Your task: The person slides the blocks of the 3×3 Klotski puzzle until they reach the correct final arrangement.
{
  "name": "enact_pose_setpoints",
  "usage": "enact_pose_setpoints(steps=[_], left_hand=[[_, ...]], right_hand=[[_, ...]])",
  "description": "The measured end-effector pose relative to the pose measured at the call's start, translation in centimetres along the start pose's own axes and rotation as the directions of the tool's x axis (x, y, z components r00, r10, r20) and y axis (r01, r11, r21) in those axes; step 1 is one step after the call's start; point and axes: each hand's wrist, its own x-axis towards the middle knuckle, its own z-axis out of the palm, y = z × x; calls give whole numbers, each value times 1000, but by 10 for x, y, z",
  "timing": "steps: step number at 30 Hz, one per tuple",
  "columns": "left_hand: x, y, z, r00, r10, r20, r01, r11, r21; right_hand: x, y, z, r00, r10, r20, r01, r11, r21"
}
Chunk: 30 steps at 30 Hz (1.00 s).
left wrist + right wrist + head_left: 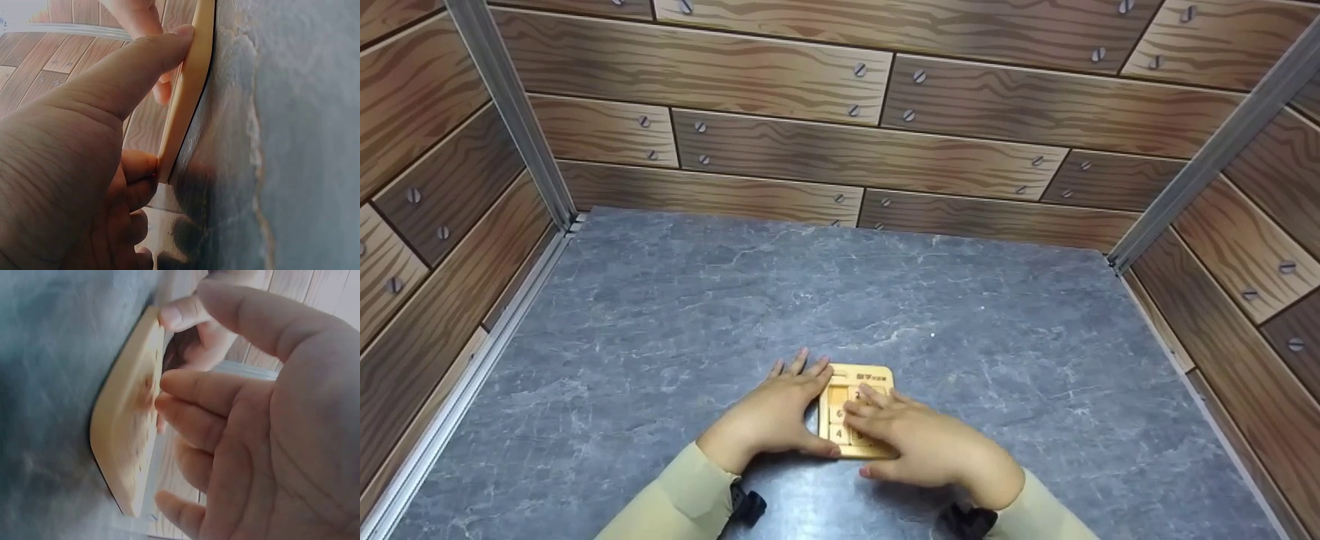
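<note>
A wooden number slide puzzle (851, 370) lies flat on the grey marbled tabletop, with printed number tiles inside its raised frame. My left hand (769, 415) holds it along its left side, thumb at the near corner and forefinger by the far corner. The left wrist view shows that thumb (160, 49) pressed on the edge of the frame. Over the puzzle's right side my right hand (926, 441) reaches with its fingers stretched out. Two of those fingertips (174, 382) meet the tiles in the right wrist view. Some right-hand tiles are hidden under the fingers; a bare slot (838, 394) shows at upper left.
Wood-patterned panels (780, 150) rise behind the tabletop (720, 292) and on both sides. Metal corner posts (514, 97) and a rail (502, 345) border it. Dark wrist straps (748, 506) sit by both sleeves.
</note>
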Motion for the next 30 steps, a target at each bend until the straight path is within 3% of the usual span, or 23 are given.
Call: enact_pose_setpoints(steps=[4,7,15,20,27,30], left_hand=[[0,0,0,1000,-1,2,1,1000,-3],[0,0,1,1000,-2,6,2,1000,-2],[0,0,0,1000,5,0,-5,1000,3],[-1,0,0,1000,1,0,-1,1000,-7],[0,0,0,1000,-9,1,9,1000,-23],[1,0,1,1000,-10,1,10,1000,-22]], right_hand=[[-2,6,-2,996,64,-60,-64,998,-1],[0,8,-1,993,100,-64,-100,995,-1],[13,6,10,998,39,-58,-38,999,19],[9,10,3,998,44,-50,-42,998,42],[-5,15,-12,985,168,-44,-168,986,11],[-4,15,-9,983,182,-38,-182,983,4]])
